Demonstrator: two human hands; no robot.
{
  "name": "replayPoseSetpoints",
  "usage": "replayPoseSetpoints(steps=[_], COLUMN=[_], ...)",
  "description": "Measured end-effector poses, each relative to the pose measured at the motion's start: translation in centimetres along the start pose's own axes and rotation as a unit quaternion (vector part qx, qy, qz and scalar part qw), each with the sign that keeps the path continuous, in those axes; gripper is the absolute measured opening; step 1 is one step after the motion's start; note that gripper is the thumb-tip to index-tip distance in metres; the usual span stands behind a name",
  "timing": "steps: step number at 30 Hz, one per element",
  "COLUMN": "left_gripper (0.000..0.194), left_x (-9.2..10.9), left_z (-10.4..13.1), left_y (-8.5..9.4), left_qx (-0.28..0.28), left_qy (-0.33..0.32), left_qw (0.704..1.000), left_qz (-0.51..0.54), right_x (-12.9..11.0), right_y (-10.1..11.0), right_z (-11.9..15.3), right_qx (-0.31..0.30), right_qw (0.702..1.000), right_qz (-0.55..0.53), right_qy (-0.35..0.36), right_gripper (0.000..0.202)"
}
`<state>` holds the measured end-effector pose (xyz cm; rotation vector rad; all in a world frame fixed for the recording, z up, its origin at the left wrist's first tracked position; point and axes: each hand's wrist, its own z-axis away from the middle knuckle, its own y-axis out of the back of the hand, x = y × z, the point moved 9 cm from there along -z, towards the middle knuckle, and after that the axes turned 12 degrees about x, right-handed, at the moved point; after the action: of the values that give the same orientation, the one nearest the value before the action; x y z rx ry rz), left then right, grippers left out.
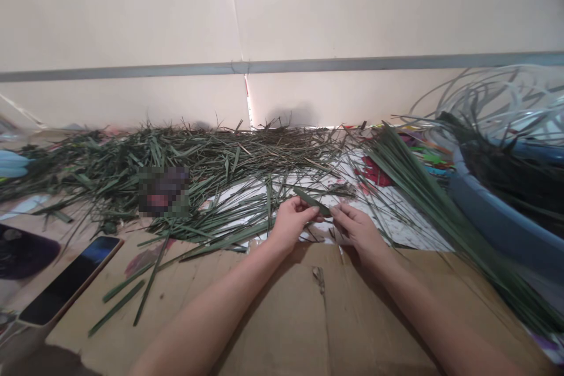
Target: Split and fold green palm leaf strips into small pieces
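Slanting down-right, seemingly: leaf strip between left hand, right hand

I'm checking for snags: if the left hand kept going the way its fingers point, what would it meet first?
The left hand points up and right, along the green leaf strip it pinches with the right hand. Past that strip, it would likely meet the loose leaves on the table first; depth is hard to judge.
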<state>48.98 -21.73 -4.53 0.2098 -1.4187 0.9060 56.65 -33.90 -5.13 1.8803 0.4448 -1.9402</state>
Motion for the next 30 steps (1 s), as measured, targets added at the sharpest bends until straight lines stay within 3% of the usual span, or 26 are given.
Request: replayPoseSetpoints(steps=[7, 12, 30], left_gripper=[0.034, 0.034, 0.034], left_x=[0.6, 1.1, 0.2], left_z=[0.2, 0.1, 0.1], left_y=[-0.3, 0.3, 0.0], left_qx=[-0.023, -0.003, -0.003], left_qy=[-0.004, -0.015, -0.009], left_qw=[1.000, 1.000, 1.000], left_qz=[0.003, -0.004, -0.009], right_x=[-0.5, -0.3, -0.3], right_y=[0.2, 0.2, -0.1], right_z=[0.1, 0.1, 0.0], right_qx=[0.009, 0.005, 0.007], right_qw=[1.000, 1.000, 0.999], right_qz=[0.004, 0.009, 0.029], right_qy=[0.011, 0.016, 0.024], right_gripper=[0.045, 0.043, 0.044])
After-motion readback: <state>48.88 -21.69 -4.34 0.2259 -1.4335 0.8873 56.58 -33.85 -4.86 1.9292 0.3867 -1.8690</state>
